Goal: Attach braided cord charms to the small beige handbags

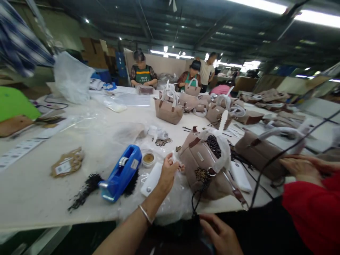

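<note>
My left hand (168,174), a thin bangle on its wrist, reaches over the table edge with fingers pinched on a small piece I cannot make out. It is right beside a taupe handbag (204,166) whose top holds a white plastic bag of dark chain. A leopard-print charm (201,174) and a black cord hang from the handbag's front. My right hand (220,236) is low, below the table edge, resting on dark fabric with fingers loosely curled; nothing shows in it.
A blue tape dispenser (120,173), a small round tin (148,159), a white flat case (151,179) and dark loose bits lie left of my hand. A co-worker's red sleeve (310,209) and hands rest on another handbag (259,152). More handbags and seated people are farther back.
</note>
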A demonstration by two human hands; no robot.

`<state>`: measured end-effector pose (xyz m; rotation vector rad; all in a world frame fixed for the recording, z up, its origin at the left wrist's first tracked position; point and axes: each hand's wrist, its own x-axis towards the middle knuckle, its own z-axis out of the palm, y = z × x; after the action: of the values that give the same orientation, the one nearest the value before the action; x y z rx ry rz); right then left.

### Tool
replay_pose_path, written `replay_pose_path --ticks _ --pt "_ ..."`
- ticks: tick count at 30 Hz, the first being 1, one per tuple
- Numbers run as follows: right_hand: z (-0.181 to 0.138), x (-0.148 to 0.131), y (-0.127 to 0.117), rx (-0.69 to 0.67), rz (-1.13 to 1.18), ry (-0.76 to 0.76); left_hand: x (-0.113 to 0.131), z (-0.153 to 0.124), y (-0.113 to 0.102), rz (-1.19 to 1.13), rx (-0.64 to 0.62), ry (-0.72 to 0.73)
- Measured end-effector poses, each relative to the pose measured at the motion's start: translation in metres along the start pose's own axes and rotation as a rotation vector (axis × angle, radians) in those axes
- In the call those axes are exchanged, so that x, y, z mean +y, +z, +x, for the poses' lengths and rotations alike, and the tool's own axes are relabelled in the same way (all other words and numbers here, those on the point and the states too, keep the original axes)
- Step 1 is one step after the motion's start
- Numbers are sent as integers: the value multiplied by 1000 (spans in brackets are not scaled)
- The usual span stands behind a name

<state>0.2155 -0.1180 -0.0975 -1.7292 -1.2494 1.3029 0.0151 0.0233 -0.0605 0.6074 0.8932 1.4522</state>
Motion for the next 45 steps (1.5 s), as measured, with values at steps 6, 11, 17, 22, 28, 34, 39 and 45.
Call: replay_pose_path --ticks 6,11,17,22,28,34,39,45 --pt "15 -39 60 -12 261 -25 -14 -40 -13 -171 -71 -184" --pt "30 -61 90 -68 193 -132 -17 -51 -20 -139 -48 -232" --pt "44 -61 93 60 30 -133 -7 -38 -19 -113 37 -308" --pt "39 -69 90 29 80 -35 -3 -33 -12 -200 3 -297" --pt "40 -76 85 66 -53 -134 -2 -21 -6 -194 42 -303" --pt "39 -74 80 215 -507 -376 1 -6 -6 -178 77 -278" --pt "37 -83 78 185 -380 -321 3 2 -8 -208 98 -291" --pt "45 -75 86 54 -176 -212 0 -1 -9 -213 106 -309"
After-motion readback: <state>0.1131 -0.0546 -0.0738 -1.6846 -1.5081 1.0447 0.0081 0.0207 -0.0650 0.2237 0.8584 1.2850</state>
